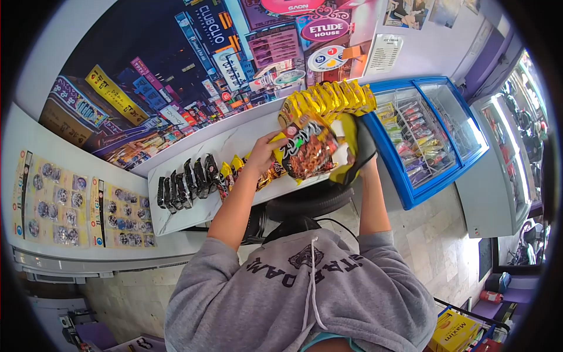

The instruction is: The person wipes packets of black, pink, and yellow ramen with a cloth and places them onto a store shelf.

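Note:
My left hand (265, 155) is closed on the left edge of a large, crinkled instant noodle wrapper (307, 149), with noodles pictured on its front. The wrapper's yellow and black right side (353, 149) bends round, and a pale gap shows in its middle. Mostly hidden behind that side, my right hand (369, 168) grips it near the freezer's corner. Just beyond the wrapper, a row of yellow noodle packets (328, 100) stands upright on the white counter (176, 220). Left of my left forearm are black packets (187, 180) and yellow-and-red packets (227, 173).
A blue-framed chest freezer (404, 188) with glass lids adjoins the counter at right, with another freezer (498, 170) beyond. A black stool seat (311, 202) sits under the counter. Badge sheets (58, 202) hang at left. A yellow Maxim box (454, 330) is at lower right.

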Demonstrator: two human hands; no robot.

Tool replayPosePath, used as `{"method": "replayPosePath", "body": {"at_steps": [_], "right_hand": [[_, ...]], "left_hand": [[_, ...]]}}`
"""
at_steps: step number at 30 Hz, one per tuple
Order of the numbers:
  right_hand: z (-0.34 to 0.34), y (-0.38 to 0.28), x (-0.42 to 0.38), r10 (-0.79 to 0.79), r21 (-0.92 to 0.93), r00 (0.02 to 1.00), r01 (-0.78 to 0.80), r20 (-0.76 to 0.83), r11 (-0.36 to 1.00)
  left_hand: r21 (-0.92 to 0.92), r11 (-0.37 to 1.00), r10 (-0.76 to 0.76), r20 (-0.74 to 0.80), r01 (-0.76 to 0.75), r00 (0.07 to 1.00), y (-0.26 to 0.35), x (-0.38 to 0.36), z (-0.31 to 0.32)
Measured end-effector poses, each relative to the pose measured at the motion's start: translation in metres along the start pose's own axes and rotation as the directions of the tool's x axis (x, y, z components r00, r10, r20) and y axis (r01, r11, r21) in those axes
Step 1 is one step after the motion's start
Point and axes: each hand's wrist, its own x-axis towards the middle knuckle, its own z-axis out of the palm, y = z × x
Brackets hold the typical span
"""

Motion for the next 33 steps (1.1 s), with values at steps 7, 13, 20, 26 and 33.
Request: {"method": "replayPosePath", "body": {"at_steps": [7, 13, 20, 26, 33], "right_hand": [[-0.033, 0.050, 0.027, 0.095, -0.330, 0.992, -0.116, -0.078, 0.937], [-0.052, 0.091, 0.059, 0.104, -0.438, 0.980, -0.170, -0.171, 0.883], [-0.102, 0.083, 0.128, -0.221, -0.751, 0.891, -0.175, -0.396, 0.637], [-0.069, 0.046, 0.118, -0.773, -0.988, 0.634, -0.090, 0.038, -0.122], [-0.051, 0.128, 0.091, 0.054, -0.848, 0.958, -0.273, -0.280, 0.454]], "left_hand": [[0.364, 0.929, 0.048, -0.313, 0.073, 0.948, -0.102, 0.087, -0.051], [0.653, 0.732, 0.228, -0.503, 0.194, 0.834, -0.144, 0.093, -0.057], [0.815, 0.484, 0.343, -0.513, 0.320, 0.787, -0.152, 0.102, -0.054], [0.587, 0.797, 0.249, -0.532, 0.141, 0.809, -0.176, 0.089, -0.056], [0.258, 0.921, -0.088, -0.590, 0.291, 0.803, -0.183, 0.051, -0.038]]}}
